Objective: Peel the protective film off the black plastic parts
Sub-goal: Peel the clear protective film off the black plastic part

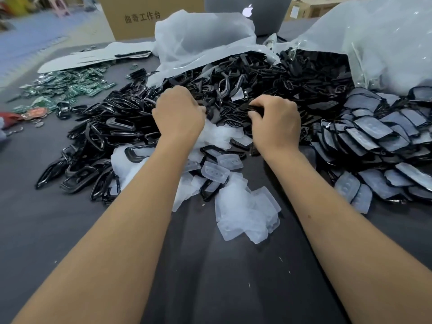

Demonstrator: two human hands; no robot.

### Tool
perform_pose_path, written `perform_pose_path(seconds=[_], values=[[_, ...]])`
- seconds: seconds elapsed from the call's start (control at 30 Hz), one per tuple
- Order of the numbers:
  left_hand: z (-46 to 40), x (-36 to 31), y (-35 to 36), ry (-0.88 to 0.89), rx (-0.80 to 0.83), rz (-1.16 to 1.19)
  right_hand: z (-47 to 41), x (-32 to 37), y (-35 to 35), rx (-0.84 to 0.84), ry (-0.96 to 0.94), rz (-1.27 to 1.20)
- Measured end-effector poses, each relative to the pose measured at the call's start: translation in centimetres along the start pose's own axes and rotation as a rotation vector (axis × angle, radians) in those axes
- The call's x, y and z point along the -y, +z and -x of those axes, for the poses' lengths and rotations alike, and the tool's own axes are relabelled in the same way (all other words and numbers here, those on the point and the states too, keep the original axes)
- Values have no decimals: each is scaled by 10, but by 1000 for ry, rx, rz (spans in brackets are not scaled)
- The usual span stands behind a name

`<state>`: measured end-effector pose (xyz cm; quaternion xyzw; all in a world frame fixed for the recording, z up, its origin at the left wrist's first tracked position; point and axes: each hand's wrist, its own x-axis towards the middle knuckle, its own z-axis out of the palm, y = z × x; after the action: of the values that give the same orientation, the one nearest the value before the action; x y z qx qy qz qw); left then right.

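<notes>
Gripping a black plastic part, right hand fingers curled; left hand fingers curled, contents indiscernible.

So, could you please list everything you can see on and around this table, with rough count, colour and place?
black frames: a large heap, glossy black, left and centre of the table
film-covered parts: many, black under pale film, right side
peeled films: a loose pile, translucent white, centre near the forearms
circuit boards: many, green, far left
plastic bags: two, clear to white, at the back, black parts spilling from them
cardboard box: one, brown, back left
laptop: one, grey, back centre
table: one, dark grey
left hand: fingers curled, at the films
right hand: grips a black part
</notes>
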<state>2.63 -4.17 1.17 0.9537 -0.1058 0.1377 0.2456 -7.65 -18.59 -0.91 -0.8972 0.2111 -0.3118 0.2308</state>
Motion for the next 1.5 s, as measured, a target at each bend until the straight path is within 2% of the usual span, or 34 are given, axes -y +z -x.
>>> perform_pose_path(seconds=[0.13, 0.27, 0.4, 0.47, 0.53, 0.6, 0.67, 0.93, 1.0, 1.13, 1.2, 1.37, 1.5], values=[[1, 4, -13, -41, -116, 178, 5, -3, -1, -23, -11, -108], [3, 9, -22, -52, -201, 268, 14, -2, -3, 85, -53, -300], [17, 4, -28, -36, -292, 405, 25, 1, 1, 161, -130, -347], [31, 3, -28, -55, -247, 542, 29, 0, 2, 117, -150, -361], [46, 5, -23, -99, -190, 705, 32, -2, 0, -7, -130, -409], [62, 10, -16, -148, -134, 894, 32, -1, -1, -76, -51, -575], [73, 14, -8, -178, -69, 1011, 32, 1, 1, -49, 27, -744], [77, 14, 0, -195, 127, 1303, 32, 3, 10, 222, 152, -1068], [75, 12, 1, -190, 151, 1320, 31, 2, 11, 230, 149, -1062], [72, 12, 6, -186, 6, 1144, 32, 1, 14, 160, 137, -969], [73, 9, 6, -181, 0, 1124, 32, 0, 14, 144, 159, -982], [70, 9, 2, -373, 49, 1351, 32, 0, 13, 143, 214, -1060], [65, 12, 1, -425, -3, 1411, 31, 1, 12, 149, 268, -1119]])
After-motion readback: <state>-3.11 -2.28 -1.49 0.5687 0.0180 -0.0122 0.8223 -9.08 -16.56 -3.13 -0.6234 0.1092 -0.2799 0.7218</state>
